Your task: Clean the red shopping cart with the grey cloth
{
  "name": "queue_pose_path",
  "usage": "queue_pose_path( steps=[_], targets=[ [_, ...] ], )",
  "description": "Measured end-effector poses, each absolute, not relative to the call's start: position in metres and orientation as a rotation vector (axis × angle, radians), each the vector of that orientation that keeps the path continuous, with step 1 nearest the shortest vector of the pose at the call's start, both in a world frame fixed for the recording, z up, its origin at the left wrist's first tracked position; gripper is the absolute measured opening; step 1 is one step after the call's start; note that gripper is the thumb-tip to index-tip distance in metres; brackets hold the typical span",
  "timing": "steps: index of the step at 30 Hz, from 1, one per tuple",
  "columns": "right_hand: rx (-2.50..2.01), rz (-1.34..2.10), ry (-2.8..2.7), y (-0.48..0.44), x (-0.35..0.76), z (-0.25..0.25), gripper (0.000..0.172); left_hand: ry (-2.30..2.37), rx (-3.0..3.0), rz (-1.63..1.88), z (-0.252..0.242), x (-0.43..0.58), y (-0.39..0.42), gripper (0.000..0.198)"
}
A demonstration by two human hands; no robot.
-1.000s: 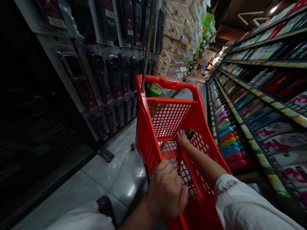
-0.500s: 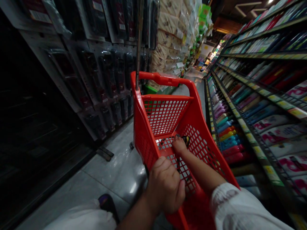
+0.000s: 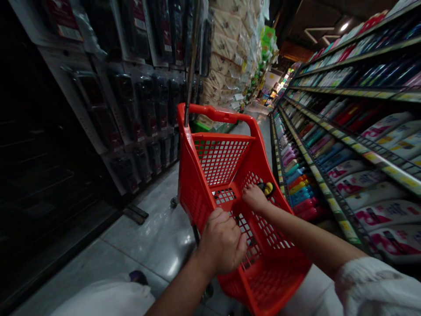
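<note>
Left hand (image 3: 222, 242): fingers wrapped round one side of shopping cart (image 3: 194, 177), in aisle (image 3: 154, 239); long axis running away, slightly left; red plastic, latticed. Right hand (image 3: 255, 198), inside: fingers curled, grip unclear. Black-and-yellow item (image 3: 268, 189): at knuckles, pointing right.

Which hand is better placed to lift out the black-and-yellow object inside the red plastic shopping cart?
Probably the right hand: it is inside the cart, right by the object, though its grip is unclear. The left hand is closed on the cart's edge, farther away.
</note>
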State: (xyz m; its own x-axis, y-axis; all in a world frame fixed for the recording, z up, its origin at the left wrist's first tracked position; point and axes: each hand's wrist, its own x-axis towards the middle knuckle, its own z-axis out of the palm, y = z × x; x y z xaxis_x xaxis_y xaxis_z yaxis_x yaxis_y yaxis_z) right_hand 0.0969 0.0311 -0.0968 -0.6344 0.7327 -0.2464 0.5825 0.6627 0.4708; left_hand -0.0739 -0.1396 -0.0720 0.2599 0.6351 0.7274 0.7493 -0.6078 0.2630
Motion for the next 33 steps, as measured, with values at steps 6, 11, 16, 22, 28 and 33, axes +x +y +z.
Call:
queue_pose_path(
  steps=[6, 11, 16, 22, 28, 33],
  targets=[
    [1.026, 0.762, 2.406, 0.065, 0.102, -0.068, 0.044, -1.359, -2.352, -1.273, -0.071, -0.071, -0.141, 0.028],
    [0.967, 0.737, 2.355, 0.033, 0.111, -0.103, 0.042, -1.379, -2.345, -1.28, -0.071, -0.071, -0.14, 0.027],
    [0.784, 0.467, 2.358, -0.007, 0.129, -0.118, 0.027, -1.374, -2.341, -1.267, -0.072, -0.072, -0.139, 0.029],
    [0.835, 0.634, 2.456, 0.026, 0.124, -0.063, 0.028, -1.334, -2.373, -1.263, -0.073, -0.073, -0.139, 0.029],
    [0.711, 0.594, 2.452, 0.035, 0.129, -0.044, 0.03, -1.344, -2.347, -1.258, -0.072, -0.073, -0.137, 0.03],
    [0.453, 0.311, 2.394, -0.032, 0.162, -0.083, 0.023, -1.333, -2.344, -1.243, -0.071, -0.074, -0.136, 0.031]
  ],
)
